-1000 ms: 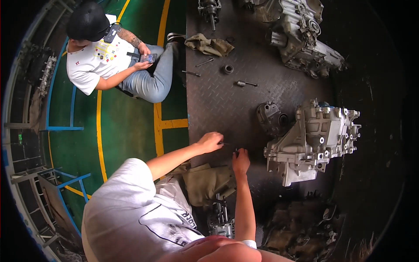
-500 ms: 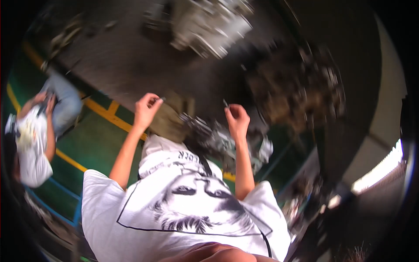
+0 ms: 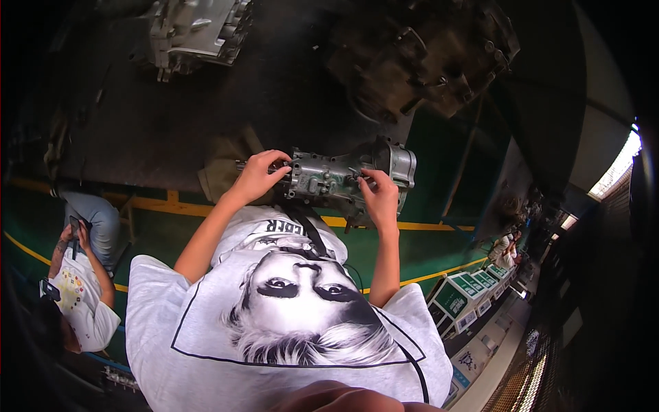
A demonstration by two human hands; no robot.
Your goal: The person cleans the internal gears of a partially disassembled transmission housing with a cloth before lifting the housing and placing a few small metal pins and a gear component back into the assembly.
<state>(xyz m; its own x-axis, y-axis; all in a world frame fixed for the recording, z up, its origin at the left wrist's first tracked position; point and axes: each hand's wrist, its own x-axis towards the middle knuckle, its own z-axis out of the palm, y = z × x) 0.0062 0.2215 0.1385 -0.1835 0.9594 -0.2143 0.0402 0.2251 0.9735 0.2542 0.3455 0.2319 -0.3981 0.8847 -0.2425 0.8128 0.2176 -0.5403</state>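
Note:
A grey metal gearbox housing lies on its side at the near edge of the dark workbench, its rounded end to the right. At its left end is my left hand, fingers pinched together by the flange and a protruding shaft. My right hand pinches a small dark metal piece at the top of the housing, close to the rounded end. Whatever the left fingers hold is too small and covered to name.
A silver metal casing and a large dark gearbox sit farther back on the bench. Brown cardboard lies left of the housing. A seated person holds a phone at left. Green-and-white boxes stand at right.
Both hands, earlier raised apart with small metal pieces pinched in them, have come to the gearbox housing, the left at its end and the right on top. The view has turned and sharpened.

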